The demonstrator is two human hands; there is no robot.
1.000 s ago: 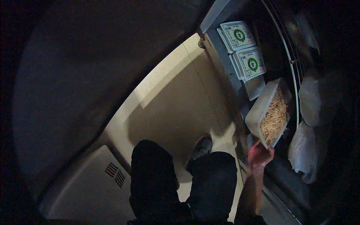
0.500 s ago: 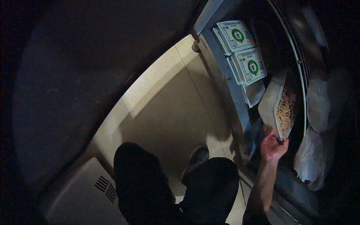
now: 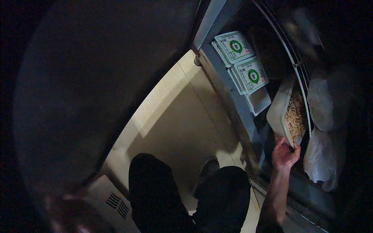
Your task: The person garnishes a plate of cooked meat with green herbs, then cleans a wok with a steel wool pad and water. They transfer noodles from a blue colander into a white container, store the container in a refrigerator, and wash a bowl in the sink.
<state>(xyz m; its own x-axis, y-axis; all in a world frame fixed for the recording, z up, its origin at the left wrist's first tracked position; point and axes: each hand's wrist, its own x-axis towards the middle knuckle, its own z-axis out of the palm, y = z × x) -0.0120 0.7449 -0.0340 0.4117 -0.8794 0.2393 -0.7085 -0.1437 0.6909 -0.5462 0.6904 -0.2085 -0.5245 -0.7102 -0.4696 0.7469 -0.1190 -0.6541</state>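
The open refrigerated cabinet (image 3: 241,116) fills the right side of the view, its dark interior crossed by a wire shelf (image 3: 301,66) that curves down from the top. Below the person lies the pale tiled floor (image 3: 178,128), with the person's own dark trousers (image 3: 186,198) and 1 shoe (image 3: 208,169) at the lower middle.

Inside the cabinet, 2 flat white boxes with green round labels (image 3: 243,62) lie stacked toward the front edge. To the right, 2 whitish plastic bags (image 3: 322,132) hang or rest beside the shelf, 1 above the other.

The clear plastic tub of pale shredded food (image 3: 289,116) lies between the boxes and the bags, tilted on its side, so the contents show through its right face. Its long axis runs from the upper middle down toward the person, and its near, lower end is the end being held.

The right hand (image 3: 283,155) comes up from the lower edge and sits directly under that near end. The fingers (image 3: 278,143) are curled closed around the tub's bottom corner, thumb on the right side, so the tub extends up and away from the hand into the cabinet.

The left hand does not show anywhere; the right is the only one near the tub.
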